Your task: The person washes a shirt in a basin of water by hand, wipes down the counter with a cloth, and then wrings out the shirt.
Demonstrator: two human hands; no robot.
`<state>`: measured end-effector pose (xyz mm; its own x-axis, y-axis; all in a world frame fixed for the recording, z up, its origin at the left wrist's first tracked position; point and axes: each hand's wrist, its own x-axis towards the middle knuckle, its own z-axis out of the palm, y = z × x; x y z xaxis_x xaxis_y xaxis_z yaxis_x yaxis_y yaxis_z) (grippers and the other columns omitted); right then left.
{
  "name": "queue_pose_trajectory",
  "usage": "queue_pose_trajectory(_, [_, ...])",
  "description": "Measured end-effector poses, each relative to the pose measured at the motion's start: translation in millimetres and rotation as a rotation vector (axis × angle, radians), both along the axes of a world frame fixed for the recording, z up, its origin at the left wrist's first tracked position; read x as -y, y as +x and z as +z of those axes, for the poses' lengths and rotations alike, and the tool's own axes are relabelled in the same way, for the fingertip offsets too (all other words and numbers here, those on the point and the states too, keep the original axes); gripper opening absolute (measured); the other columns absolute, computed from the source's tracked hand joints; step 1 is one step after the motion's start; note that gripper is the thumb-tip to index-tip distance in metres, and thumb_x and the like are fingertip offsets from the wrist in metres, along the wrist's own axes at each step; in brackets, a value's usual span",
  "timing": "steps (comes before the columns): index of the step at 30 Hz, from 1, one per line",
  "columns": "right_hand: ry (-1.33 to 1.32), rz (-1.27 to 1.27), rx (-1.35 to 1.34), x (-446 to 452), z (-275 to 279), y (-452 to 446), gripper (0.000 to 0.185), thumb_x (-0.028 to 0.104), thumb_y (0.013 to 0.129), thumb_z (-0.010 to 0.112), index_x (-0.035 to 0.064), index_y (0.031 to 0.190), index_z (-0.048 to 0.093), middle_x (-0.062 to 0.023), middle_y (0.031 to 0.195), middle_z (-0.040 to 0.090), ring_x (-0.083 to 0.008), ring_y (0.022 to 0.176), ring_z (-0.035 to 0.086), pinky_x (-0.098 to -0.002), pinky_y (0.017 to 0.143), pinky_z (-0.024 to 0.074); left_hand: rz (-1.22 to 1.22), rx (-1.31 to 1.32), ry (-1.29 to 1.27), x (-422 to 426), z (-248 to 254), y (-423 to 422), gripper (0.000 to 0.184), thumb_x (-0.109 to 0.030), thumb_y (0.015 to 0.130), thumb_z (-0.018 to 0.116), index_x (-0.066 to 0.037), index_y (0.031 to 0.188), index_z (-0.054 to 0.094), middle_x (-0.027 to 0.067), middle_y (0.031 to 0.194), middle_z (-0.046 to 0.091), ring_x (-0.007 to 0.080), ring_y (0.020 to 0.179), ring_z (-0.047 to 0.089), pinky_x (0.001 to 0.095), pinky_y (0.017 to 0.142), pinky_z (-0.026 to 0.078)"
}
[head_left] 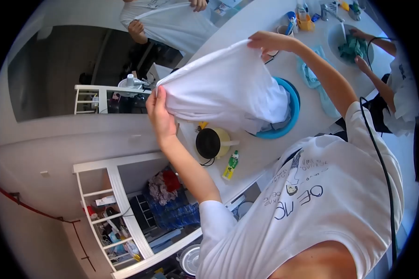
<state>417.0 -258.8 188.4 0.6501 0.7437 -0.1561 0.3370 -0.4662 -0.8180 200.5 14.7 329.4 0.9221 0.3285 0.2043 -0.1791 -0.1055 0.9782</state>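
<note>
A large white cloth (219, 83), perhaps a garment, is stretched between my hands. My left hand (160, 116) is closed on its left edge, thumb in front and fingers partly hidden. At the upper right corner, my right hand (265, 41) pinches the fabric. The cloth's lower end hangs down into a blue basin (291, 118), where some greyish fabric (281, 124) also shows.
Below the cloth stand a small pot (208, 143) and a green-and-yellow bottle (231, 165). A light-blue cloth (314, 74) lies on the counter (307, 128). At right, another person's hands (361, 63) hold green cloth (351, 48) in a sink (333, 39). A mirror (65, 65) reflects the scene.
</note>
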Motion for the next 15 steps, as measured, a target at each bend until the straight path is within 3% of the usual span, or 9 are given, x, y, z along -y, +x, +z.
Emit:
queue_pose_trajectory(2, [0.468, -0.340, -0.066, 6.7, 11.2, -16.7, 0.053, 0.044, 0.093, 0.051, 0.0030, 0.127, 0.051, -0.0175, 0.125, 0.053, -0.0295, 0.107, 0.057, -0.0341, 0.087, 0.0520, 0.011, 0.017, 0.014, 1.0, 4.9, -3.1, 0.032, -0.028, 0.091, 0.061, 0.003, 0.103, 0.063, 0.0060, 0.098, 0.062, 0.0117, 0.091, 0.053, 0.0258, 0.086, 0.039])
queue_pose_trajectory(3, [0.531, -0.283, -0.132, 7.6, 9.5, -1.9, 0.061, 0.049, 0.091, 0.051, 0.0050, 0.132, 0.046, -0.0171, 0.130, 0.048, -0.0292, 0.113, 0.053, -0.0351, 0.092, 0.0497, 0.038, 0.023, 0.016, -0.5, 5.5, -1.1, 0.032, -0.027, 0.091, 0.060, 0.003, 0.103, 0.063, 0.0062, 0.098, 0.062, 0.0117, 0.091, 0.053, 0.0258, 0.086, 0.039])
queue_pose_trajectory(7, [0.730, -0.379, -0.073, 4.5, 15.0, 38.2, 0.059, 0.047, 0.089, 0.056, 0.0063, 0.131, 0.048, -0.0162, 0.124, 0.052, -0.0263, 0.111, 0.055, -0.0331, 0.091, 0.0503, 0.084, 0.019, 0.031, -9.6, 5.3, 0.6, 0.032, -0.026, 0.092, 0.059, 0.004, 0.103, 0.063, 0.0060, 0.095, 0.062, 0.0113, 0.090, 0.053, 0.0258, 0.085, 0.040])
queue_pose_trajectory(8, [0.718, -0.371, -0.066, 3.9, 34.5, 34.0, 0.059, 0.047, 0.089, 0.056, 0.0063, 0.131, 0.048, -0.0162, 0.124, 0.052, -0.0263, 0.111, 0.055, -0.0331, 0.091, 0.0503, 0.088, 0.009, 0.079, -12.9, 3.9, 0.5, 0.033, -0.026, 0.092, 0.059, 0.005, 0.103, 0.064, 0.0057, 0.095, 0.062, 0.0108, 0.090, 0.053, 0.0257, 0.085, 0.040])
queue_pose_trajectory(10, [0.803, -0.378, -0.158, 3.7, 66.6, 25.1, 0.044, 0.034, 0.094, 0.053, 0.0019, 0.125, 0.054, -0.0044, 0.104, 0.059, -0.0098, 0.091, 0.053, -0.0244, 0.077, 0.0447, 0.080, 0.003, 0.096, -20.6, 2.0, -1.2, 0.034, -0.027, 0.093, 0.058, 0.005, 0.105, 0.062, 0.0062, 0.098, 0.062, 0.0111, 0.092, 0.053, 0.0259, 0.086, 0.040])
queue_pose_trajectory(12, [0.818, -0.313, -0.113, -0.3, 70.7, 29.8, 0.048, 0.037, 0.092, 0.055, 0.0013, 0.125, 0.054, -0.0052, 0.108, 0.059, -0.0108, 0.094, 0.053, -0.0241, 0.078, 0.0444, 0.054, -0.015, 0.154, -26.7, -0.5, -2.9, 0.038, -0.029, 0.094, 0.056, 0.005, 0.111, 0.059, 0.0071, 0.105, 0.062, 0.0117, 0.097, 0.055, 0.0262, 0.087, 0.041])
queue_pose_trajectory(15, [0.629, -0.385, -0.097, -4.4, 85.7, 19.1, 0.049, 0.037, 0.091, 0.056, 0.0020, 0.125, 0.054, -0.0070, 0.116, 0.057, -0.0130, 0.101, 0.053, -0.0238, 0.085, 0.0434, 0.057, 0.003, 0.164, -32.4, -2.4, -3.3, 0.037, -0.028, 0.094, 0.056, 0.004, 0.112, 0.059, 0.0060, 0.103, 0.062, 0.0112, 0.096, 0.054, 0.0257, 0.086, 0.041])
